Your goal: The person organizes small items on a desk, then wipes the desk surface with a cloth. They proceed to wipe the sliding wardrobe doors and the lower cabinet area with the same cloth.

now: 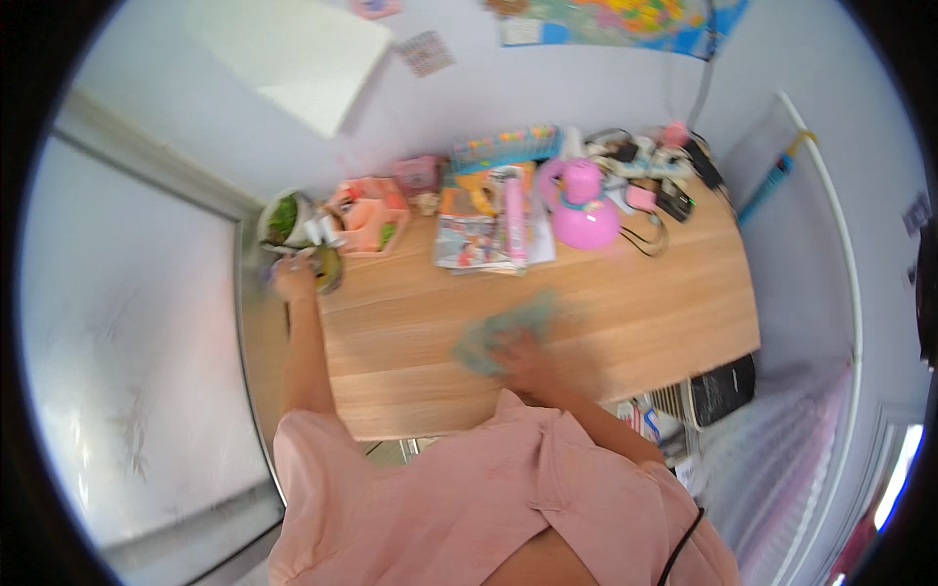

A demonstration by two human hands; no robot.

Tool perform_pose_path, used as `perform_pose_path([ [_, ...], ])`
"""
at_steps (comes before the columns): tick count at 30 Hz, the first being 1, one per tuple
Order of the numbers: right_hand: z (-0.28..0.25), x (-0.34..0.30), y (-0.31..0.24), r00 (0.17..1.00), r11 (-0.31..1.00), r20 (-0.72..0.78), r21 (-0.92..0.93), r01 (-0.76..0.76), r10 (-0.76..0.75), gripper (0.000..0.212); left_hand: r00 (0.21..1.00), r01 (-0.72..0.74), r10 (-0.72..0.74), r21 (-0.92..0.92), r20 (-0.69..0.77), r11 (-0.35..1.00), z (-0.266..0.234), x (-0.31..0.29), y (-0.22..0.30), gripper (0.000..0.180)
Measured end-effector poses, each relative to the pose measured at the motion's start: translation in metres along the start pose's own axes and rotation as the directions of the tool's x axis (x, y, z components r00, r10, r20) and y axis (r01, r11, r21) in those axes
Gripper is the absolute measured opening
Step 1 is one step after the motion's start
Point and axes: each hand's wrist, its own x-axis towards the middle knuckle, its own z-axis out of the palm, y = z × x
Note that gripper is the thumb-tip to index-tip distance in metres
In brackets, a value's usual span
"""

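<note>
My right hand presses a pale green cloth against the wooden desk; both are smeared by motion. At the desk's far left corner, my left hand is closed at the rim of a round container with something yellowish inside. Its fingertips are partly hidden. Just beyond that hand stands a pale pot with a green plant. White pieces lie close by, too blurred to name.
Along the back stand a pink-orange tray, a pink box, stacked magazines with a pink tube, a blue basket, a pink lamp, and power strips with cables. A frosted panel borders the left.
</note>
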Motion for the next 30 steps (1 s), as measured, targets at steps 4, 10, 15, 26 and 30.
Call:
perform_pose_path([
  [4, 0.041, -0.001, 0.004, 0.996, 0.996, 0.055, -0.044, 0.073, -0.070, 0.054, 0.922, -0.304, 0.268, -0.093, -0.281, 0.948, -0.021, -0.043, 0.050, 0.040],
  [10, -0.086, -0.120, 0.144, 0.563, 0.655, -0.511, -0.001, -0.756, 0.650, 0.058, 0.855, -0.345, 0.497, -0.557, 0.144, 0.755, -0.022, -0.181, 0.100, 0.030],
  [15, -0.109, -0.202, 0.222, -0.027, 0.133, -0.689, 0.178, -0.975, 0.724, 0.057, 0.726, -0.215, 0.597, -0.711, 0.342, 0.669, 0.012, -0.290, 0.186, 0.023],
  [26, -0.139, -0.205, 0.198, 0.789, 0.810, -0.313, -0.089, -0.579, 0.529, 0.054, 0.507, -0.384, 0.819, -0.779, 0.270, 0.495, 0.052, -0.362, 0.403, 0.019],
  [30, -0.162, -0.255, 0.300, 0.098, 0.365, -0.760, 0.191, -0.911, 0.643, 0.049, 0.537, -0.385, 0.803, -0.771, 0.259, 0.507, 0.079, -0.364, 0.487, 0.021],
])
